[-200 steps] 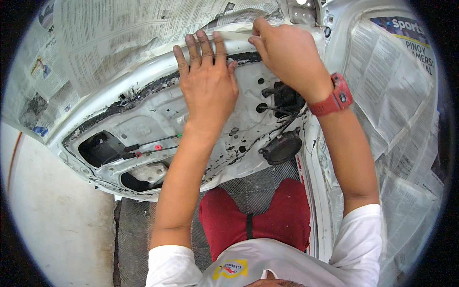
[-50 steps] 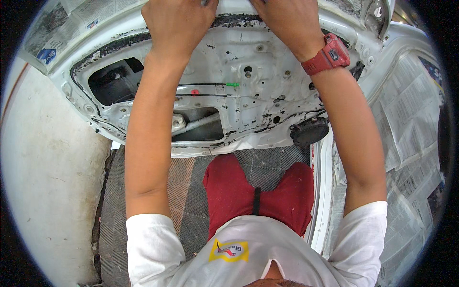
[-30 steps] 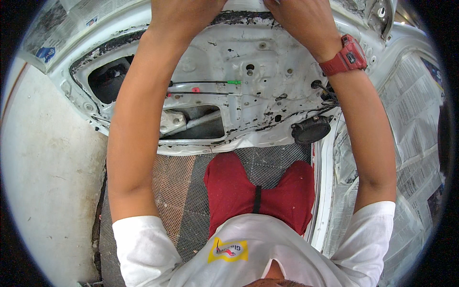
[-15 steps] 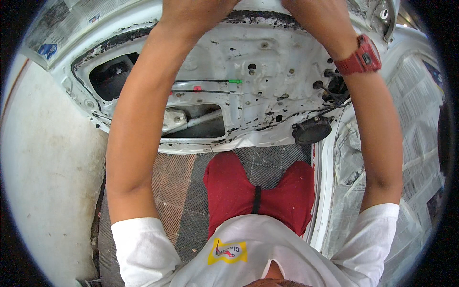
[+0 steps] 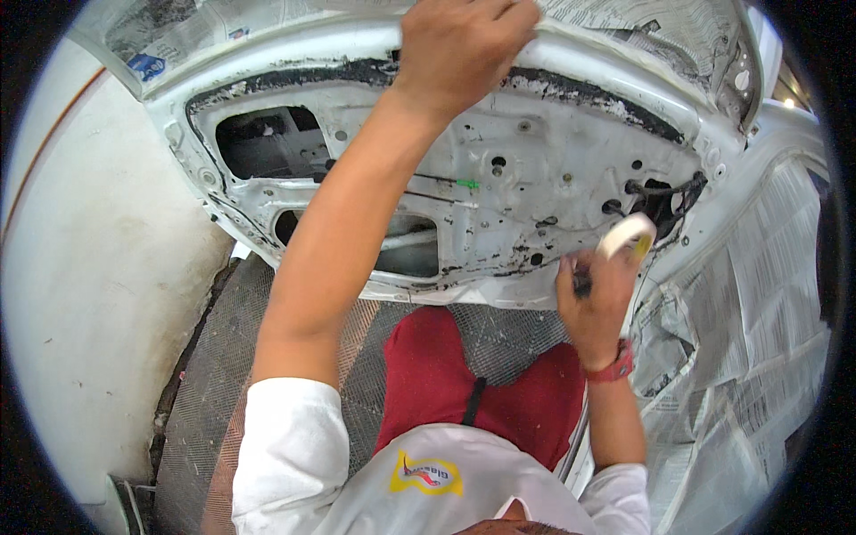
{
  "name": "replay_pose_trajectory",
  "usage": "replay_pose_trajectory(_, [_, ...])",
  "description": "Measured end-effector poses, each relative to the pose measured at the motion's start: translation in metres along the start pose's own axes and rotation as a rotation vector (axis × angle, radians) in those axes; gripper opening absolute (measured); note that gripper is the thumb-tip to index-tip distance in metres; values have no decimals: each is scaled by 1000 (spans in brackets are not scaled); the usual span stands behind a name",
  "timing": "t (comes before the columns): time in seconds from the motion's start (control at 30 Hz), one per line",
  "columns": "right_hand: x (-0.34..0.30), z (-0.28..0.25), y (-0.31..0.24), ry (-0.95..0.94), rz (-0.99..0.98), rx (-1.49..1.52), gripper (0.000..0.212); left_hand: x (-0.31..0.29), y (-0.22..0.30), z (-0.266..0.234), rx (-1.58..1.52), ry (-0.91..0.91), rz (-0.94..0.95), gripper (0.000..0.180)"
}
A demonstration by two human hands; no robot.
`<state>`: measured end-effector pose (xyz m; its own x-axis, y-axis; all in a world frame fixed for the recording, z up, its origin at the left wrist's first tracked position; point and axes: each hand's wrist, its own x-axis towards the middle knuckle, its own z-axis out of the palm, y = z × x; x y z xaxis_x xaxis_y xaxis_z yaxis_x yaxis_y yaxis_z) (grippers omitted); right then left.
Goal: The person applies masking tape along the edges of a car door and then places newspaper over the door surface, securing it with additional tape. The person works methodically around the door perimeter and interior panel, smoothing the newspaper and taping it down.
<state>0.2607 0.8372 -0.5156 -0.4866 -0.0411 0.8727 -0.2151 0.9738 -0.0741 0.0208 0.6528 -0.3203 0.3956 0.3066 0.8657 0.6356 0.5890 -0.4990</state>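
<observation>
A stripped white car door panel [image 5: 499, 209] stands in front of me, with newspaper [image 5: 615, 20] along its top. At the door's upper edge is my left hand [image 5: 465, 49], fingers curled together against the newspaper; whatever they pinch is hidden. My right hand [image 5: 599, 299] is lower, before the door's lower right part. It is closed on a roll of cream masking tape [image 5: 627, 236], which sticks up past the fingers. Motion slightly blurs this hand and the roll. The round black speaker is mostly covered by my right hand.
Black cables [image 5: 669, 189] come out of a hole at the door's right. A thin cable with a green clip [image 5: 467, 184] crosses its middle. More newspaper [image 5: 740, 267] covers the body on the right. A white panel [image 5: 98, 267] stands at left, above a ribbed floor mat [image 5: 209, 357].
My right hand has come down from the door's top to its lower right, with a tape roll now visible in it. My left hand has shifted right along the upper edge.
</observation>
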Motion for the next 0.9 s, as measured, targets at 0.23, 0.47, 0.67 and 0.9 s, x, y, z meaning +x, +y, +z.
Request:
replay_pose_trajectory(0.23, [-172, 9, 5, -239, 539, 129, 10, -42, -47, -55, 94, -20, -225, 20])
replay_pose_trajectory(0.47, [-240, 6, -5, -442, 822, 236, 12, -40, -33, -84, 148, 168, -454, 41])
replay_pose_trajectory(0.67, [-236, 12, -5, -388, 740, 253, 11, -22, -61, -69, 182, 118, -266, 45])
replay_pose_trajectory(0.9, [-220, 14, -7, -441, 760, 254, 13, -22, -74, -41, 268, -131, -436, 43])
